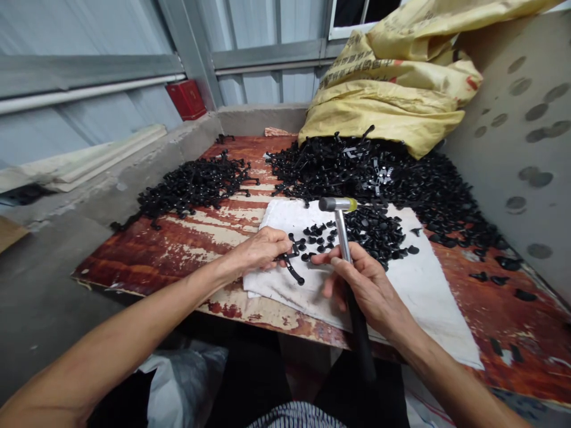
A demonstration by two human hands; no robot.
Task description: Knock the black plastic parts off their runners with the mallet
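Note:
My left hand (263, 248) pinches a black branched plastic part (292, 261) over the white cloth (276, 220). In my right hand (363, 276) rests a mallet (342, 232) with a silver shaft, a black grip and a grey-and-yellow head. The head points away from me, and the index finger of that hand reaches toward small black round caps (321, 235) on the cloth. Whether this fingertip touches a cap I cannot tell. More of the caps lie heaped (379, 235) just beyond the mallet.
A pile of black branched parts (196, 181) lies on the left of the worn red board (156, 255). A larger black heap (339, 166) spills from a yellow woven sack (383, 101) at the back. A spotted panel (513, 137) stands at the right; a red box (186, 100) sits on the ledge.

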